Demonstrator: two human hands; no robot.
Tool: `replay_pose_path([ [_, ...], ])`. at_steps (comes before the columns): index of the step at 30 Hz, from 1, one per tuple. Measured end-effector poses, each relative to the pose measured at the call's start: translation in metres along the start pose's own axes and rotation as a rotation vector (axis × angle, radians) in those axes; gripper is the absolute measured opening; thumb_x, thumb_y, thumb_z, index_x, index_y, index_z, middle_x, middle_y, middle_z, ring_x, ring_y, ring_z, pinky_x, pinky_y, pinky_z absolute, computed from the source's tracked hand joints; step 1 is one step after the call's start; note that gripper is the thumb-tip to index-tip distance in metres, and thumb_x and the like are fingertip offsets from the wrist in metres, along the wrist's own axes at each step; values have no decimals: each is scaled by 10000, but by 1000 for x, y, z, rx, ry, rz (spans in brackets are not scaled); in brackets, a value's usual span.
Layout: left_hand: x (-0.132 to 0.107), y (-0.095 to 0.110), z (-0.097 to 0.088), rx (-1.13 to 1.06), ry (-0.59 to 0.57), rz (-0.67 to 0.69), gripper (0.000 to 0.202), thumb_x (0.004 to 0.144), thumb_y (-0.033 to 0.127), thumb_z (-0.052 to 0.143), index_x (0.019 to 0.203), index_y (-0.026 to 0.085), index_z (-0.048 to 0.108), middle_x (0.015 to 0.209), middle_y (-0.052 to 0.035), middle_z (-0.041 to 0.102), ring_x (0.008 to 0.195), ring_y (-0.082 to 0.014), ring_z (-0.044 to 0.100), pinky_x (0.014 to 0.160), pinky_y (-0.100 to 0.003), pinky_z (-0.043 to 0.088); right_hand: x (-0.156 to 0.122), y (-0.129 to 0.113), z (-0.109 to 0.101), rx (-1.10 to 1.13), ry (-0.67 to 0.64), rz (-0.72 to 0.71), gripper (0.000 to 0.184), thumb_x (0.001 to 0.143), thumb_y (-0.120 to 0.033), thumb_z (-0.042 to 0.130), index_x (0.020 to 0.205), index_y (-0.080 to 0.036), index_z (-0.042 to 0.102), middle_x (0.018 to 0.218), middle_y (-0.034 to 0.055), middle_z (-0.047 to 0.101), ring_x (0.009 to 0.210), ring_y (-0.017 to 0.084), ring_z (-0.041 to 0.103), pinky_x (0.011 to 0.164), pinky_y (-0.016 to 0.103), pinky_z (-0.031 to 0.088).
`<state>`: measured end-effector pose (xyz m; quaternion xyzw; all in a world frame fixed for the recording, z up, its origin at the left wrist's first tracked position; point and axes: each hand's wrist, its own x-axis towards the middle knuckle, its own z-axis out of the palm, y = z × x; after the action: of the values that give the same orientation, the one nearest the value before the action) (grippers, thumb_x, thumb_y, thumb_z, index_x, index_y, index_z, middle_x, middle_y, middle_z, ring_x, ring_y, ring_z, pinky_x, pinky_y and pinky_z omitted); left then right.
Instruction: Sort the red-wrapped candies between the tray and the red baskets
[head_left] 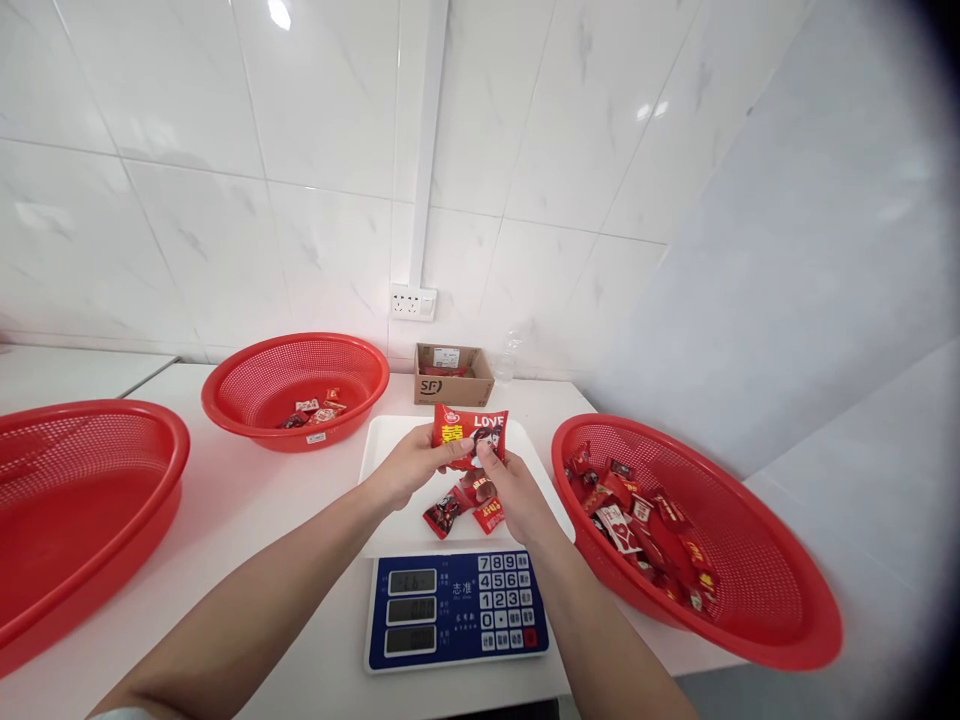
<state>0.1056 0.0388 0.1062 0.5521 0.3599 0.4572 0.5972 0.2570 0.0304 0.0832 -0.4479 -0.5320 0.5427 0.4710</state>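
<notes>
Both my hands hold a red bag (pixel 471 430) printed with "LOVE" above the white pan (pixel 382 445) of a digital scale (pixel 456 606). My left hand (pixel 416 465) grips the bag's left lower edge. My right hand (pixel 510 495) pinches its right lower edge, fingers closed. Under the hands a few small red wrapped candies (pixel 444 515) lie on the pan. The scale's blue front panel has three displays and a keypad.
A red basket (pixel 757 590) at the right holds several red wrapped candies. Another red basket (pixel 247 385) at the back left holds a few. A third red basket (pixel 75 500) stands at far left. A small cardboard box (pixel 452 375) sits against the tiled wall.
</notes>
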Motion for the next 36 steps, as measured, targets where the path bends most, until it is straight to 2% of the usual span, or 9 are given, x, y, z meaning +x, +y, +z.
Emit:
replay_pose_path([
  [6,-2,1,4,-17,-1,25,343,664,454,704,820,155,641,741,-28,646,649,-147,549,638,-283,390,1,-4,5,115,-42,-8,457,655,-588,679,796,-158,619,641,28,619,532,123,529,430,217,356],
  [13,3,2,-3,91,-5,23,346,690,486,688,767,156,617,632,10,574,571,-113,471,548,-249,341,10,-5,6,102,34,-147,376,689,-551,660,710,-183,582,569,-15,560,491,107,446,453,241,308],
  [17,9,9,-5,135,-35,37,391,701,513,673,886,170,639,758,-14,638,685,-143,529,591,-256,377,21,-8,2,46,97,-225,358,696,-511,671,623,-190,530,508,-43,481,465,95,378,456,247,281],
  [22,19,17,-6,75,-14,94,394,740,489,651,953,157,634,826,-33,663,732,-150,576,633,-264,412,31,-20,1,-17,117,-263,338,699,-494,672,635,-193,533,527,-47,482,489,97,401,467,244,305],
  [26,22,26,-11,7,-35,143,432,687,438,720,968,123,631,820,-54,680,733,-177,619,714,-329,468,30,-27,0,-70,-6,-183,379,644,-524,706,742,-170,609,639,3,593,563,129,519,464,240,366],
  [29,22,30,-15,29,-40,150,447,651,427,752,956,120,638,812,-59,691,731,-188,631,723,-349,482,29,-27,-2,-89,-69,-160,440,678,-570,659,859,-169,631,807,54,654,698,167,594,515,251,439],
  [33,25,24,-24,192,-92,70,474,672,481,716,999,148,633,904,-81,700,794,-205,647,763,-357,493,33,-21,-5,-103,-40,-192,463,772,-577,551,1067,-220,561,971,52,667,811,173,625,648,286,505],
  [36,29,14,-36,459,-57,93,524,783,562,553,1139,178,564,1056,-104,672,929,-220,636,807,-344,488,42,-14,-12,-176,-7,-194,444,830,-532,485,1143,-217,506,1046,67,665,851,183,643,753,335,514],
])
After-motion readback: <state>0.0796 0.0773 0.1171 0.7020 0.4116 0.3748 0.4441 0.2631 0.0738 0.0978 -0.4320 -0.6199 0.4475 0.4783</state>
